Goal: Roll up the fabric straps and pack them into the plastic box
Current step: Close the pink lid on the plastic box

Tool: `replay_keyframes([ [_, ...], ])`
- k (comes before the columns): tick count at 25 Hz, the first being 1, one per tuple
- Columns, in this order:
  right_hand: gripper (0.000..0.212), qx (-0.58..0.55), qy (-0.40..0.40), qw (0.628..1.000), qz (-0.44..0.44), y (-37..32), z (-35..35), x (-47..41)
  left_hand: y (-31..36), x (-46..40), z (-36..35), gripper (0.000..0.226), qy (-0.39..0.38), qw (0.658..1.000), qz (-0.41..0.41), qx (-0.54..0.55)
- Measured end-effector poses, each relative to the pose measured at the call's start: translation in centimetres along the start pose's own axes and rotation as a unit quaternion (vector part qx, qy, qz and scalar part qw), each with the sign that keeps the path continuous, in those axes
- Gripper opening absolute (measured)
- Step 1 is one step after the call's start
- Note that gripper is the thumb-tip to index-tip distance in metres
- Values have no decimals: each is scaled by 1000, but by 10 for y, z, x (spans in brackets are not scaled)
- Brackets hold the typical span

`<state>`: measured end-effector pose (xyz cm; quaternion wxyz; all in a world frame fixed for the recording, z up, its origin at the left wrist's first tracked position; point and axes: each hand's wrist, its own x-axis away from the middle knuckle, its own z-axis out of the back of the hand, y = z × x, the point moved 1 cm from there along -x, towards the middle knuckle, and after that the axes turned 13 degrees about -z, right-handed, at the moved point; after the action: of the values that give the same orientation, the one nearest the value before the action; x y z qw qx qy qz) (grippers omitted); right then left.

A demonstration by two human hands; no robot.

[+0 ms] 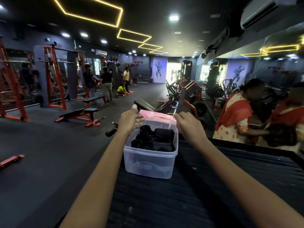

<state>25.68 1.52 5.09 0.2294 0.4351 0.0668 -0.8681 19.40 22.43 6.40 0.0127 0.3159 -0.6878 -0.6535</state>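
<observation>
Nearest us, the clear box (150, 159) stands on the dark ribbed bench (213, 186), near its left edge. We see black straps (153, 139) rolled and heaped inside, filling the upper half. Over the box's far rim we hold a pink lid (158, 115), tilted: our left hand (130, 119) grips its left end with curled fingers, thumb up, and our right hand (187, 122) pinches its right end. Just beyond the box stands a red weight machine (185, 97). Farther left, flat red-framed gym benches (79, 115) stand on the floor.
</observation>
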Motion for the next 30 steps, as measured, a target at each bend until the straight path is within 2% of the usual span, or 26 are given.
replay_keyframes([
  [2,42,13,4,999,47,-9,7,10,1,-2,1,33,26,998,42,41],
  [3,44,12,7,998,65,-12,10,15,-1,-2,3,33,35,998,45,5],
  [5,44,11,12,994,107,-20,14,26,-5,1,13,36,34,983,25,-180],
  [7,43,19,9,990,137,-27,18,36,-4,7,23,33,31,940,-1,-339],
  [10,40,15,10,989,148,-34,29,45,-1,16,37,36,14,920,10,-393],
  [14,36,-17,21,988,152,-34,34,53,1,28,42,27,13,923,24,-383],
  [19,46,-39,6,988,149,-24,38,70,4,39,45,21,16,930,11,-368],
  [26,47,-40,46,983,172,-28,47,83,8,48,57,7,21,938,27,-345],
  [28,38,-48,53,981,180,-28,46,85,8,50,60,11,23,940,34,-340],
  [30,42,-57,53,980,181,-29,46,86,9,51,62,15,23,941,40,-334],
])
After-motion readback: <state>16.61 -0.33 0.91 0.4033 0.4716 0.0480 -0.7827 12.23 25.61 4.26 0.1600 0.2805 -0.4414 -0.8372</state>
